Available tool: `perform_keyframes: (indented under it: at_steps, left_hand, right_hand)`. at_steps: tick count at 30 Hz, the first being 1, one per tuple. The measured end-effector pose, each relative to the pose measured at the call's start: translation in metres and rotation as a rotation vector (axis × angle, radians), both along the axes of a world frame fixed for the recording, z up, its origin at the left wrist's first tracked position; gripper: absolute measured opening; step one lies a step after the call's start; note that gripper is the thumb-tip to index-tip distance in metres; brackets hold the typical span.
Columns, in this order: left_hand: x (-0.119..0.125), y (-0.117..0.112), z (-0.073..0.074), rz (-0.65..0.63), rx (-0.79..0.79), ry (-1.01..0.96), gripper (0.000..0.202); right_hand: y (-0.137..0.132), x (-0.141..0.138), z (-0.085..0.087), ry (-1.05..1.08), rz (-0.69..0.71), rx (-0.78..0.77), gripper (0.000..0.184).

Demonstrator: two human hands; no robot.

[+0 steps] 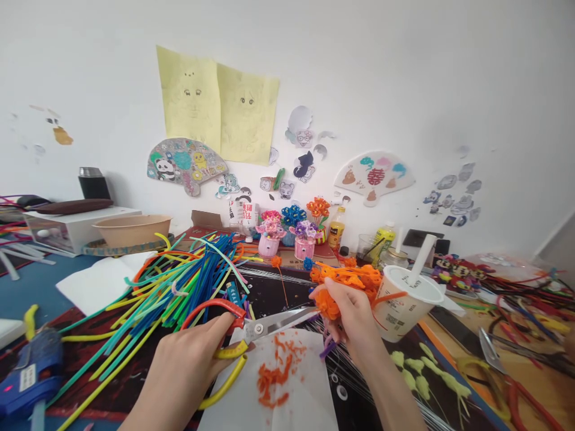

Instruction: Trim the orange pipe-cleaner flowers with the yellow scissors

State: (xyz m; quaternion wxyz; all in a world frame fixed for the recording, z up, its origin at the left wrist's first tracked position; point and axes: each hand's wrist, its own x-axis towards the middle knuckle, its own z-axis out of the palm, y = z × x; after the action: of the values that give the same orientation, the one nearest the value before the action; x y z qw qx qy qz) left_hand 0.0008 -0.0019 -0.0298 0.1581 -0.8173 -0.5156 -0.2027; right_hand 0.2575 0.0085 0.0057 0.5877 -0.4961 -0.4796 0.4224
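Note:
My left hand is closed around the handles of a pair of scissors, one loop red, the other yellow. The blades point right, their tips at the orange pipe-cleaner piece, a fuzzy, rounded clump. My right hand pinches that piece between thumb and fingers. Below the blades, orange fuzz clippings lie scattered on a white sheet of paper. Behind my right hand is a heap of orange pipe-cleaner pieces, partly hidden by it.
A bundle of colored pipe cleaners spreads at left, near a blue glue gun. A lidded cup with a straw stands close by my right hand. Pliers lie at far right. Potted pipe-cleaner flowers line the wall.

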Motion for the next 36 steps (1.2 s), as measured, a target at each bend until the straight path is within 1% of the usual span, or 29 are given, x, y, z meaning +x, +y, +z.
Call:
perform_keyframes:
  at_steps: [5, 8, 11, 14, 16, 20, 23, 27, 36]
  left_hand:
    - [0.002, 0.001, 0.002, 0.047, -0.079, -0.008, 0.026]
    - [0.004, 0.001, 0.004, 0.069, -0.143, -0.023, 0.03]
    - [0.006, 0.001, 0.006, 0.101, -0.21, -0.046, 0.033]
    - [0.01, 0.0, 0.011, 0.137, -0.288, -0.067, 0.033]
    - [0.012, -0.001, 0.016, 0.162, -0.339, -0.086, 0.033]
    - [0.017, -0.005, 0.025, 0.188, -0.444, -0.139, 0.026]
    - [0.019, -0.006, 0.026, 0.174, -0.487, -0.17, 0.016]
    - [0.02, -0.004, 0.023, 0.15, -0.496, -0.176, 0.01]
    - [0.018, -0.005, 0.018, 0.087, -0.446, -0.163, 0.011]
  right_hand:
    - [0.0, 0.003, -0.002, -0.006, 0.062, 0.075, 0.048]
    - [-0.001, 0.004, -0.004, -0.003, 0.148, 0.094, 0.049]
    - [-0.001, 0.005, -0.004, 0.015, 0.227, 0.149, 0.041]
    - [-0.002, 0.007, -0.002, 0.036, 0.243, 0.246, 0.031]
    - [-0.002, 0.009, -0.001, 0.024, 0.225, 0.274, 0.028]
    - [-0.001, 0.012, -0.003, -0.014, 0.195, 0.229, 0.025]
    - [0.0, 0.011, -0.005, -0.011, 0.176, 0.205, 0.029]
    - [0.0, 0.008, -0.006, 0.015, 0.164, 0.187, 0.031]
    - [0.0, 0.003, -0.003, 0.101, 0.206, 0.148, 0.037]
